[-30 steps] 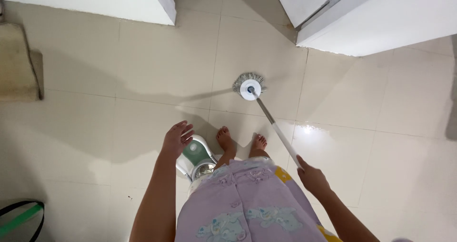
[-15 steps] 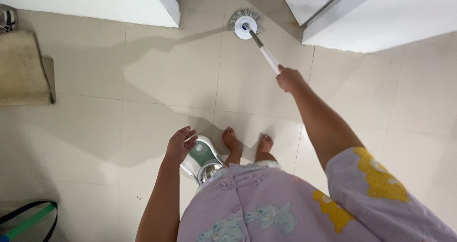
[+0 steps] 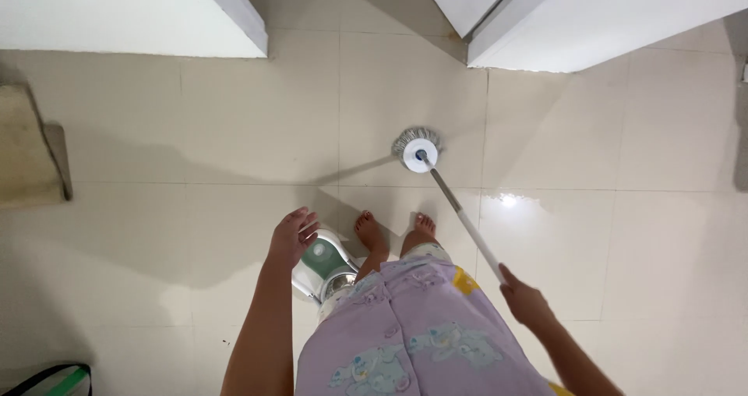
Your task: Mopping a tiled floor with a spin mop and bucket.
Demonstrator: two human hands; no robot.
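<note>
The right hand [image 3: 523,301] is closed around the lower end of the mop handle [image 3: 464,223], a pale pole that slants up and away from it across the tiled floor [image 3: 195,209]. The fingers wrap the pole fully, so the very end of the handle is lost inside the fist. At the far end sits the mop head [image 3: 418,148], a round white disc with grey fringe showing only along its upper and left edge; it rests flat on the tiles, well ahead of the bare feet [image 3: 393,231] and a little to their right.

The left hand [image 3: 292,236] hangs loose with fingers spread and slightly curled, holding nothing. It hovers just over the near rim of a white and green mop bucket [image 3: 323,259] (whether it actually touches I cannot tell from here). The bucket is half hidden: the left forearm and the purple printed dress [image 3: 405,334] cover its lower part, and only a bit of its metal basket shows.

A beige mat [image 3: 27,150] is cut off at the left edge. A dark strap with a green stripe [image 3: 58,378] pokes in at the bottom left corner, too little to identify. White wall corners [image 3: 156,14] frame the top.
</note>
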